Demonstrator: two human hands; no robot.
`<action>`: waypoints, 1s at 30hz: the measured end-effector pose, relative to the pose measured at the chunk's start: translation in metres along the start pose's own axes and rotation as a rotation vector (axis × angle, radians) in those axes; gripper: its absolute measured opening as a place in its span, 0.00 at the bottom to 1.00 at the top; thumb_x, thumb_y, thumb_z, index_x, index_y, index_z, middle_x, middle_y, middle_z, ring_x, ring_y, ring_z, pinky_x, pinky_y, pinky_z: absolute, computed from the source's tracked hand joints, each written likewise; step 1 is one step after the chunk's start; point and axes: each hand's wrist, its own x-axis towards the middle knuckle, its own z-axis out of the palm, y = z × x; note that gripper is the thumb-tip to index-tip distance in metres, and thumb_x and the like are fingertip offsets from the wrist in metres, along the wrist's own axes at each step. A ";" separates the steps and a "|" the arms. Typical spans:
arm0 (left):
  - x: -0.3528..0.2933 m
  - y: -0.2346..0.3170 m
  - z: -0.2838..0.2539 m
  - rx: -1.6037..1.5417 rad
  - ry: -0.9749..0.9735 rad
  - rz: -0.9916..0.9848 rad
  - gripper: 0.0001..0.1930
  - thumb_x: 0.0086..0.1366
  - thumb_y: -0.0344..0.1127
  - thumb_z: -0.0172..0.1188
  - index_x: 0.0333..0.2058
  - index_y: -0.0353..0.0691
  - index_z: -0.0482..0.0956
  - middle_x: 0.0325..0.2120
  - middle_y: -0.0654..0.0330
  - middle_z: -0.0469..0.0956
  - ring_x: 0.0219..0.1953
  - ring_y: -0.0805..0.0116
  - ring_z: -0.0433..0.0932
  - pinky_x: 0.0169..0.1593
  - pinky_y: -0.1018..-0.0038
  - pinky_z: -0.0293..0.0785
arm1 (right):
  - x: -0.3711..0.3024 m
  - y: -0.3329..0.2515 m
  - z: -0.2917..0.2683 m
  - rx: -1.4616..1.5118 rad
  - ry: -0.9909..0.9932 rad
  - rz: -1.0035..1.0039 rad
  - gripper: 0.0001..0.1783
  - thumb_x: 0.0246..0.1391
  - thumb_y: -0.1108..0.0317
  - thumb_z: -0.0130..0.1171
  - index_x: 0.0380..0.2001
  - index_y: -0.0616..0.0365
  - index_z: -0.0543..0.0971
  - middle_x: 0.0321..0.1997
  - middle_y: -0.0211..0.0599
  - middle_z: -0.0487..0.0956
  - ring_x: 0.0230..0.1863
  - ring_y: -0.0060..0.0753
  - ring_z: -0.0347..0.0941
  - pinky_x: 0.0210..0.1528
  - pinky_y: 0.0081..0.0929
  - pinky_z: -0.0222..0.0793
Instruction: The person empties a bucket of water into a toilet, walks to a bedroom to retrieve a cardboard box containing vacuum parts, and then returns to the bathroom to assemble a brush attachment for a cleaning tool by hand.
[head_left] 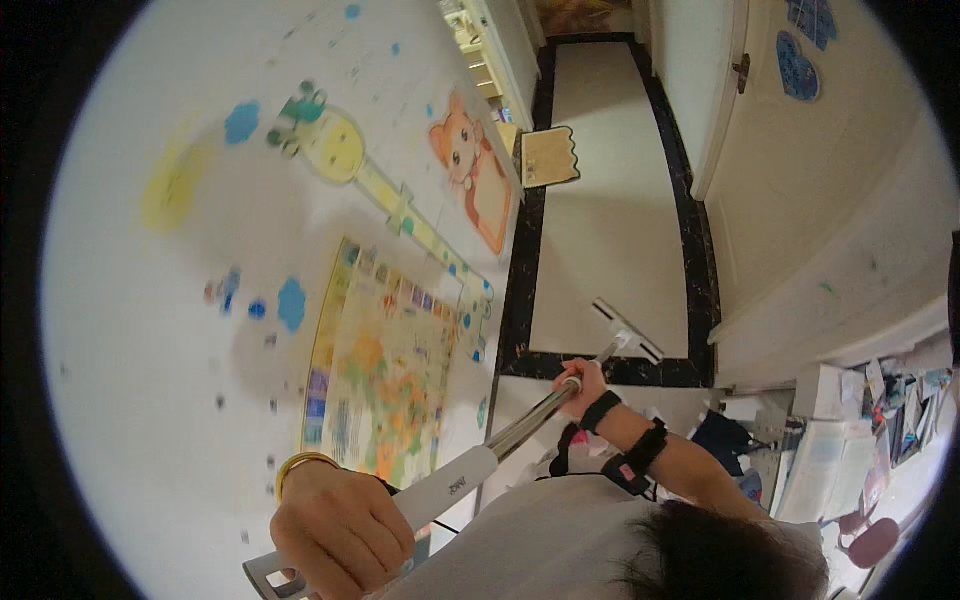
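A long-handled mop (515,432) slants across the lower middle, with a silver pole, a white upper grip and a grey looped end. My left hand (340,525), with a yellow bracelet at the wrist, is wrapped round the white grip near that end. Farther down the pole, my right hand (583,390) closes round the silver section; black bands circle its wrist and forearm. The narrow white-and-dark mop head (628,332) lies at a slant over the pale floor tiles (615,240), near the dark border. Whether it touches the floor is hard to tell.
A wall (230,400) with a giraffe decal (335,150) and a poster (385,360) stands close on my left. Along the hallway's left edge lies a beige mat (550,157). A white door (800,170) is on the right; papers and books (840,465) crowd the lower right.
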 end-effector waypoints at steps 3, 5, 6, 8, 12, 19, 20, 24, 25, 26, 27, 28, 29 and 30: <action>0.040 -0.062 -0.104 -0.065 -0.038 0.066 0.17 0.57 0.28 0.59 0.12 0.45 0.65 0.08 0.67 0.65 0.09 0.75 0.65 0.13 0.77 0.64 | 0.045 -0.108 0.054 0.330 0.074 0.051 0.16 0.48 0.71 0.55 0.15 0.50 0.60 0.13 0.27 0.61 0.13 0.30 0.58 0.17 0.32 0.60; 0.063 -0.092 -0.170 -0.135 -0.154 -0.050 0.09 0.52 0.21 0.62 0.15 0.33 0.74 0.11 0.57 0.69 0.13 0.66 0.71 0.21 0.70 0.74 | 0.076 -0.165 0.087 0.084 0.142 -0.109 0.15 0.49 0.70 0.54 0.15 0.49 0.60 0.13 0.27 0.60 0.13 0.27 0.59 0.16 0.30 0.58; 0.072 -0.113 -0.198 -0.131 -0.144 -0.064 0.09 0.52 0.21 0.62 0.15 0.33 0.74 0.11 0.57 0.69 0.13 0.66 0.71 0.21 0.70 0.74 | 0.097 -0.196 0.097 0.083 0.140 -0.092 0.15 0.49 0.70 0.54 0.15 0.49 0.60 0.13 0.27 0.60 0.13 0.27 0.59 0.16 0.30 0.58; 0.097 -0.154 -0.260 -0.068 -0.058 -0.073 0.09 0.53 0.22 0.61 0.16 0.33 0.75 0.12 0.57 0.70 0.14 0.65 0.72 0.22 0.68 0.74 | 0.140 -0.270 0.122 0.095 0.155 -0.078 0.17 0.49 0.68 0.56 0.12 0.50 0.62 0.11 0.29 0.64 0.14 0.31 0.64 0.23 0.34 0.66; 0.178 -0.223 -0.368 -0.009 0.072 0.015 0.17 0.57 0.27 0.58 0.12 0.45 0.65 0.08 0.68 0.64 0.08 0.75 0.64 0.13 0.78 0.64 | 0.188 -0.378 0.185 0.121 0.132 -0.013 0.18 0.52 0.68 0.54 0.12 0.51 0.62 0.10 0.29 0.63 0.13 0.32 0.63 0.21 0.34 0.67; 0.220 -0.329 -0.592 0.007 0.039 0.034 0.19 0.59 0.29 0.56 0.11 0.48 0.63 0.07 0.69 0.63 0.08 0.78 0.63 0.13 0.79 0.62 | 0.322 -0.551 0.290 0.055 0.118 -0.090 0.15 0.52 0.71 0.52 0.15 0.50 0.62 0.13 0.30 0.64 0.11 0.32 0.58 0.16 0.32 0.63; 0.218 -0.346 -0.621 0.037 0.058 0.043 0.19 0.60 0.31 0.57 0.12 0.47 0.64 0.07 0.69 0.63 0.08 0.78 0.63 0.14 0.79 0.62 | 0.350 -0.573 0.301 0.047 0.126 -0.076 0.15 0.52 0.71 0.52 0.15 0.50 0.62 0.13 0.30 0.64 0.11 0.32 0.58 0.16 0.32 0.63; 0.273 -0.363 -0.737 -0.037 -0.067 -0.085 0.10 0.56 0.23 0.59 0.17 0.33 0.74 0.12 0.58 0.69 0.15 0.63 0.71 0.24 0.66 0.74 | 0.425 -0.649 0.391 -0.192 0.150 0.044 0.12 0.51 0.68 0.54 0.18 0.53 0.63 0.17 0.35 0.70 0.16 0.34 0.64 0.19 0.27 0.65; 0.277 -0.411 -0.806 -0.151 -0.144 0.009 0.10 0.57 0.23 0.59 0.18 0.33 0.74 0.12 0.57 0.68 0.14 0.63 0.71 0.23 0.66 0.74 | 0.440 -0.716 0.391 -0.408 0.090 -0.273 0.12 0.50 0.68 0.54 0.19 0.54 0.63 0.16 0.36 0.70 0.17 0.35 0.64 0.19 0.27 0.64; 0.303 -0.420 -0.838 -0.157 -0.158 -0.010 0.09 0.58 0.23 0.59 0.18 0.33 0.74 0.12 0.57 0.68 0.14 0.63 0.71 0.23 0.66 0.73 | 0.454 -0.743 0.423 -0.533 0.003 -0.357 0.11 0.50 0.67 0.54 0.19 0.54 0.63 0.16 0.36 0.70 0.17 0.35 0.64 0.19 0.28 0.64; 0.311 -0.419 -0.857 -0.099 -0.061 -0.017 0.08 0.58 0.24 0.58 0.20 0.32 0.75 0.12 0.56 0.68 0.15 0.63 0.71 0.23 0.67 0.72 | 0.472 -0.756 0.456 -0.678 -0.084 -0.415 0.11 0.49 0.67 0.54 0.20 0.54 0.64 0.16 0.37 0.69 0.17 0.35 0.65 0.20 0.28 0.64; 0.311 -0.422 -0.881 -0.092 -0.032 -0.028 0.08 0.58 0.24 0.58 0.20 0.32 0.75 0.12 0.56 0.68 0.15 0.63 0.71 0.23 0.67 0.72 | 0.488 -0.769 0.489 -0.417 0.031 -0.196 0.11 0.49 0.67 0.54 0.20 0.54 0.64 0.15 0.36 0.68 0.17 0.35 0.64 0.20 0.27 0.64; 0.312 -0.422 -0.907 -0.082 -0.006 -0.068 0.08 0.58 0.23 0.58 0.20 0.32 0.75 0.12 0.55 0.69 0.15 0.63 0.71 0.23 0.66 0.72 | 0.504 -0.780 0.519 -0.155 0.153 0.020 0.12 0.49 0.67 0.54 0.19 0.54 0.63 0.14 0.36 0.68 0.16 0.34 0.63 0.20 0.26 0.64; 0.315 -0.420 -0.926 -0.053 0.034 -0.110 0.07 0.58 0.23 0.58 0.20 0.32 0.75 0.13 0.54 0.69 0.15 0.64 0.71 0.24 0.65 0.72 | 0.521 -0.785 0.548 -0.187 0.153 0.059 0.12 0.49 0.67 0.54 0.19 0.54 0.63 0.14 0.36 0.68 0.16 0.34 0.63 0.20 0.26 0.64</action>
